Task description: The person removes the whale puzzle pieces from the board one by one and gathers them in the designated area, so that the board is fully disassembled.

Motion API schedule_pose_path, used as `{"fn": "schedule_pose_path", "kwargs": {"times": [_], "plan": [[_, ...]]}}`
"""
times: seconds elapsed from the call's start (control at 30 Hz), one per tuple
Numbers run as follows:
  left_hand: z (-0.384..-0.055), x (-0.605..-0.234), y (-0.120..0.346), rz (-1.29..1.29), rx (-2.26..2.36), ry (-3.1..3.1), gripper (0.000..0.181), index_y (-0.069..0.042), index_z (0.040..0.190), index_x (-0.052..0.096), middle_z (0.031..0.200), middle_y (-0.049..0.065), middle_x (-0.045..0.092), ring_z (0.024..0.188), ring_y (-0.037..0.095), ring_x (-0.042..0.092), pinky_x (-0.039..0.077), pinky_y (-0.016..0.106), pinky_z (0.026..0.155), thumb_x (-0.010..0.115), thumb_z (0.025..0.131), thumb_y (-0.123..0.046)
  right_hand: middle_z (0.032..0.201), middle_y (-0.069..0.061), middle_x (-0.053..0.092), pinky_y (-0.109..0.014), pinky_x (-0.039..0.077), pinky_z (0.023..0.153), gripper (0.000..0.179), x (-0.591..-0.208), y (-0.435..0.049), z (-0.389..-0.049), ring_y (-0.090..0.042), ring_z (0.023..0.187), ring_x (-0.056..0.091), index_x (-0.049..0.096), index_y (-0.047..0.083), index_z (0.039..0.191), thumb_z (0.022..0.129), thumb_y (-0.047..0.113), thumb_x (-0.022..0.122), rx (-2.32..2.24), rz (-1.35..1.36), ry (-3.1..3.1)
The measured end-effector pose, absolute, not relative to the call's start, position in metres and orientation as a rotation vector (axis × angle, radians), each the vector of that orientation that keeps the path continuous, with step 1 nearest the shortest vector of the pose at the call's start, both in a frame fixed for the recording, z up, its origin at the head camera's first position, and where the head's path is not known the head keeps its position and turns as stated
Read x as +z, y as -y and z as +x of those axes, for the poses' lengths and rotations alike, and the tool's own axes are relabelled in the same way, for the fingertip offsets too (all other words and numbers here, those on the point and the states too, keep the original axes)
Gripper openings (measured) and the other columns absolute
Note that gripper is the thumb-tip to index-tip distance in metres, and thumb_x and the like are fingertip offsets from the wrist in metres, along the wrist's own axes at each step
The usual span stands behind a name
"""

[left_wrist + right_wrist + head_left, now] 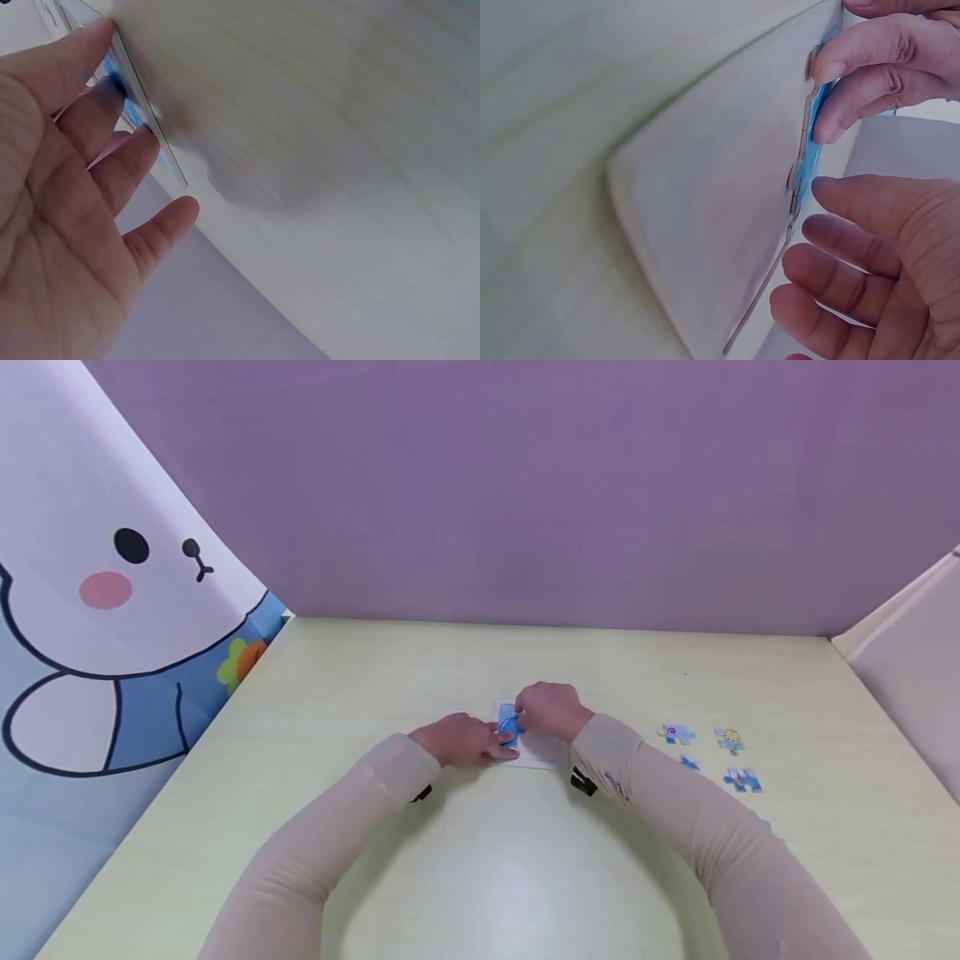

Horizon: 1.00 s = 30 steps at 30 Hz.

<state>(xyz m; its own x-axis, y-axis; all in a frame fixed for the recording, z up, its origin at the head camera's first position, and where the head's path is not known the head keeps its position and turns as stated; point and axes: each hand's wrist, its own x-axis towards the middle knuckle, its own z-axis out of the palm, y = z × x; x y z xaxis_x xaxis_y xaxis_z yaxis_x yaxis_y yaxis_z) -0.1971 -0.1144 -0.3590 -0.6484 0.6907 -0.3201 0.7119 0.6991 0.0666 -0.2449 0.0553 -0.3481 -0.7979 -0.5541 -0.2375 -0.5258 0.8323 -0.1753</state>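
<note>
A white tray-like puzzle board (pixel 542 755) lies flat on the table, with joined blue puzzle pieces (pixel 507 713) along its left side. My left hand (pixel 459 740) rests at the board's left edge, its fingers (pixel 112 169) fairly straight and touching the edge and the blue pieces. From the right, my right hand (pixel 551 708) reaches over the board. In the right wrist view its thumb (pixel 862 199) is close to the blue section's edge, and the other fingers are loosely bent. No piece shows between them. The contact under the right fingertips is partly hidden.
Loose puzzle pieces lie to the right: a blue-purple piece (pixel 678 734), a piece with a yellow flower (pixel 730 740), a small blue piece (pixel 689 763) and a joined cluster (pixel 743 779). A purple wall (pixel 555 493) stands behind the table (pixel 375 677); a printed cartoon panel (pixel 60 635) is at left.
</note>
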Motion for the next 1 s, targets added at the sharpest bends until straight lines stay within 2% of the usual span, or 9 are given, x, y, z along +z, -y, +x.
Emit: {"fn": "schedule_pose_path", "kwargs": {"times": [0.07,0.3,0.37,0.5,0.57,0.7,0.77,1.0], "plan": [[-0.197,-0.36,0.115,1.107,-0.084,-2.596,0.035,-0.031,0.133,0.059,0.129,0.003,0.059,0.082,0.022,0.065,0.047,0.027,0.068,0.055,0.098,-0.031,0.114,-0.004,0.068,-0.041,0.051,0.074,0.024,-0.348,-0.054,-0.245,-0.016,0.092,0.061,0.073,0.01,0.11,0.09,0.018,0.061,-0.15,-0.817,-2.721],[-0.196,-0.358,0.115,1.112,-0.087,-2.593,0.036,-0.03,0.134,0.057,0.127,0.003,0.06,0.102,0.022,0.064,0.05,0.03,0.079,0.054,0.099,-0.03,0.092,0.0,0.068,-0.032,0.045,0.062,0.017,-0.352,-0.054,-0.247,-0.015,0.074,0.054,0.075,0.011,0.099,0.091,0.018,0.062,-0.102,-0.831,-2.714],[-0.195,-0.358,0.115,1.109,-0.075,-2.59,0.036,-0.03,0.134,0.057,0.125,0.005,0.062,0.102,0.022,0.065,0.049,0.03,0.08,0.054,0.099,-0.03,0.089,0.001,0.066,-0.031,0.043,0.061,0.016,-0.352,-0.055,-0.247,-0.015,0.072,0.053,0.074,0.011,0.097,0.091,0.018,0.062,-0.103,-0.83,-2.715],[-0.195,-0.357,0.115,1.115,-0.087,-2.584,0.037,-0.029,0.135,0.057,0.126,0.005,0.061,0.096,0.022,0.066,0.049,0.029,0.079,0.055,0.098,-0.028,0.091,0.0,0.067,-0.033,0.045,0.063,0.016,-0.353,-0.055,-0.248,-0.015,0.073,0.055,0.075,0.011,0.096,0.091,0.017,0.062,-0.139,-0.826,-2.716],[-0.195,-0.356,0.114,1.117,-0.099,-2.577,0.037,-0.028,0.135,0.056,0.129,0.005,0.059,0.094,0.022,0.066,0.049,0.029,0.079,0.055,0.098,-0.027,0.099,-0.001,0.069,-0.037,0.048,0.068,0.018,-0.354,-0.057,-0.249,-0.016,0.08,0.058,0.075,0.01,0.101,0.09,0.017,0.062,-0.185,-0.812,-2.715],[-0.195,-0.356,0.113,1.101,-0.115,-2.566,0.039,-0.028,0.137,0.055,0.135,0.002,0.054,0.108,0.022,0.062,0.049,0.029,0.082,0.055,0.099,-0.025,0.113,-0.002,0.069,-0.043,0.05,0.079,0.021,-0.359,-0.061,-0.252,-0.019,0.1,0.061,0.075,0.012,0.107,0.089,0.016,0.063,-0.307,-0.75,-2.711],[-0.196,-0.356,0.113,1.098,-0.129,-2.561,0.039,-0.029,0.138,0.053,0.138,0.001,0.051,0.116,0.022,0.058,0.049,0.028,0.083,0.054,0.099,-0.025,0.114,-0.002,0.069,-0.043,0.049,0.081,0.021,-0.361,-0.063,-0.253,-0.019,0.104,0.06,0.075,0.013,0.107,0.089,0.016,0.065,-0.365,-0.729,-2.708],[-0.196,-0.356,0.114,1.132,-0.172,-2.566,0.038,-0.027,0.137,0.055,0.14,-0.001,0.049,0.118,0.022,0.056,0.05,0.028,0.077,0.054,0.099,-0.024,0.105,-0.002,0.07,-0.035,0.047,0.076,0.016,-0.367,-0.066,-0.257,-0.016,0.088,0.059,0.075,0.011,0.101,0.086,0.015,0.068,-0.527,-0.708,-2.674]]}}
